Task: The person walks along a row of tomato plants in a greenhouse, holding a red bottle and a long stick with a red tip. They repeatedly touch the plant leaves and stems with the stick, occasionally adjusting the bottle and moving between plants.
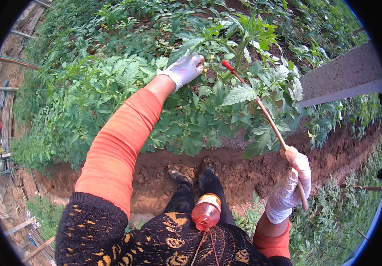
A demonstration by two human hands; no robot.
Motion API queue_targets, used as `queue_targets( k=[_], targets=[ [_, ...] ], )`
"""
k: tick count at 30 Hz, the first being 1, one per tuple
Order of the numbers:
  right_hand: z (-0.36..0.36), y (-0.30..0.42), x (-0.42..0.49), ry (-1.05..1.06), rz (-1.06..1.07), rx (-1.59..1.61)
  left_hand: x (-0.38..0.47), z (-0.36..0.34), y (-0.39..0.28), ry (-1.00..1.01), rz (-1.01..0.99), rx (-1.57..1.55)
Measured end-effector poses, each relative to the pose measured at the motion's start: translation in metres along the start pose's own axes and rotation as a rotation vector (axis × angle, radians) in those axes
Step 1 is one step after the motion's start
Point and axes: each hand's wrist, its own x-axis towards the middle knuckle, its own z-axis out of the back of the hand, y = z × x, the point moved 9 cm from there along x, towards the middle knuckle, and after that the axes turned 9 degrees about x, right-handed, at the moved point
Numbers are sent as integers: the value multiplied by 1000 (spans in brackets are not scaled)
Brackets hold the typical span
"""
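Note:
My right hand (294,183), in a thin white glove, grips a slender wooden stick (270,121). The stick's red-coated tip (228,65) reaches up beside the thick green stem of a tomato plant (242,53). My left hand (185,69), also gloved and with reddish stains, is among the leaves left of that tip. Its fingers are curled beside a small yellow flower (205,70); whether they pinch anything is hidden. At my waist a clear plastic bottle (207,212) with red residue inside hangs from a red cord (213,244), its mouth toward me.
A grey concrete post (340,74) slants in from the right, close to the plants. Dense tomato foliage (111,76) fills the bed ahead. My boots (181,178) stand on bare soil (157,193). Thin green twine (71,76) crosses at left, near bundled canes (8,113).

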Motion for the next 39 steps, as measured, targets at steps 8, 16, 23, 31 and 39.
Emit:
queue_targets(
  k=[8, 16, 23, 31, 39],
  targets=[
    [3, 2, -1, -1, 54, -55, 1, -5, 13, 38, 115, 70],
    [3, 3, -2, -5, 67, -54, 8, -38, 46, 306, 281, -389],
    [5, 6, -1, -20, 47, -43, 7, -52, 43, 530, 353, -650],
    [8, 7, -1, -26, 27, -61, 10, -28, 37, 380, 293, -267],
    [11, 12, -5, -40, 53, 6, 9, -5, 26, 184, 336, -110]
  ],
)
